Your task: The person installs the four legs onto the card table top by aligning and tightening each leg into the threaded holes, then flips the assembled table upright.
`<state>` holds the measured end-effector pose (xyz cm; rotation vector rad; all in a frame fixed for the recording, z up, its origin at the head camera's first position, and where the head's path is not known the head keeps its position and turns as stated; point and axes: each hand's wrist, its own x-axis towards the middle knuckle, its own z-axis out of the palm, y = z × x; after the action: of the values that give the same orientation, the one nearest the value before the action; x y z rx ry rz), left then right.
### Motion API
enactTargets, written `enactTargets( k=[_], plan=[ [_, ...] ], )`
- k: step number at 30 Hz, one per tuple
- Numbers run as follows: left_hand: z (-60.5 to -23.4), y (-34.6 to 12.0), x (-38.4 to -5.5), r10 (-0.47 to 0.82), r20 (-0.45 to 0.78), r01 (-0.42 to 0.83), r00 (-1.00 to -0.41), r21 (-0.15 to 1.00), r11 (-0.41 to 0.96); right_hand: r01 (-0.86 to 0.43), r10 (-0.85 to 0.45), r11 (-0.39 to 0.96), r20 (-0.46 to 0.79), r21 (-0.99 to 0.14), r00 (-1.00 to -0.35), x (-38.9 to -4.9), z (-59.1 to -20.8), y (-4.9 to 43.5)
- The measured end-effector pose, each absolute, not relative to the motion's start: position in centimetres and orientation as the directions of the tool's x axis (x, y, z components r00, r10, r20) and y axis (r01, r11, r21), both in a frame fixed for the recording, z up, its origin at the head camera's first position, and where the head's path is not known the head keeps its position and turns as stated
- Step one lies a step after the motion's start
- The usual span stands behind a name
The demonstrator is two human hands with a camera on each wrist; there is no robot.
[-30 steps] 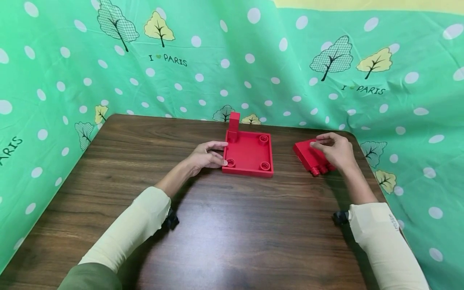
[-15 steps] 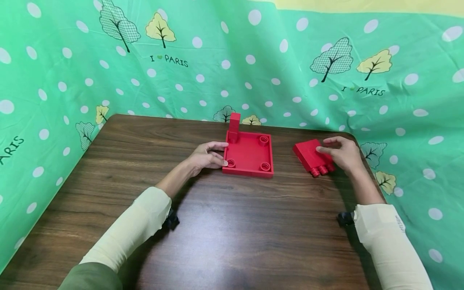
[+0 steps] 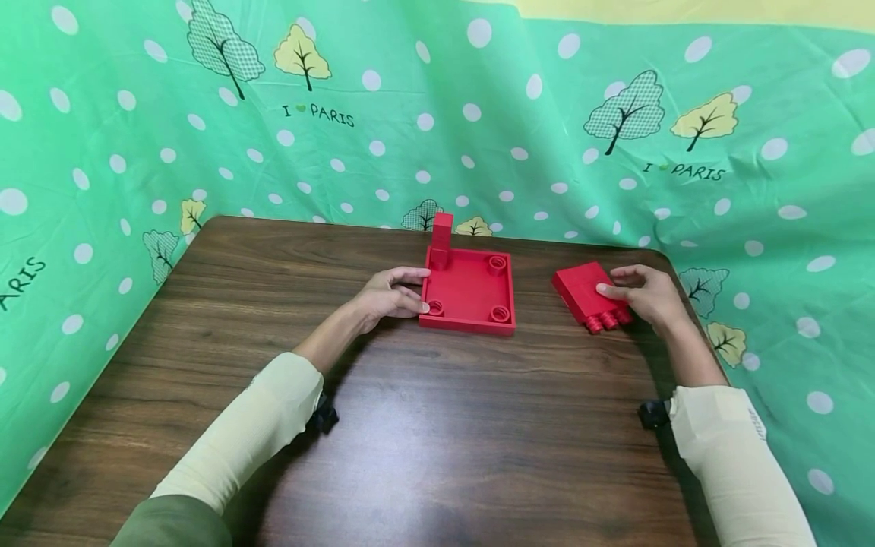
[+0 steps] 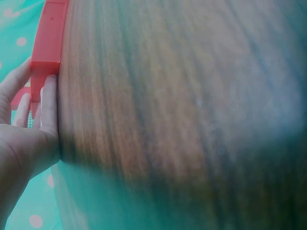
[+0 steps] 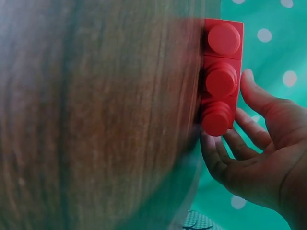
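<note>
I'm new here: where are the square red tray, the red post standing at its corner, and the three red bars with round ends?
Square red tray point(image 3: 469, 289): head view, on its bare floor.
Red post point(image 3: 441, 240): head view, on its upright shaft.
Three red bars point(image 5: 221, 80): right wrist view, middle bar's round end.

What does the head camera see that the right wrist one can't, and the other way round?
Head only: the left hand and the square red plastic-looking tray with its upright red post. Right wrist only: three red pegs' flat round ends face-on. Both: the right hand, the red pegged blocks, the brown wood-grain table and the green dotted cloth.
</note>
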<state>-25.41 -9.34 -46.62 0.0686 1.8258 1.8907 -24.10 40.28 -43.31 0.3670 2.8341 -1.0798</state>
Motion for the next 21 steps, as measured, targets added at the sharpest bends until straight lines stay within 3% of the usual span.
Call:
enactTargets(
  k=[21],
  plan=[
    [-46.8, -9.32, -25.51, 0.382, -0.309, -0.323, -0.871, 0.946, 0.028, 0.258, 0.196, 0.719, -0.168, -0.645, -0.966, -23.98, -43.58, 41.05]
  ],
)
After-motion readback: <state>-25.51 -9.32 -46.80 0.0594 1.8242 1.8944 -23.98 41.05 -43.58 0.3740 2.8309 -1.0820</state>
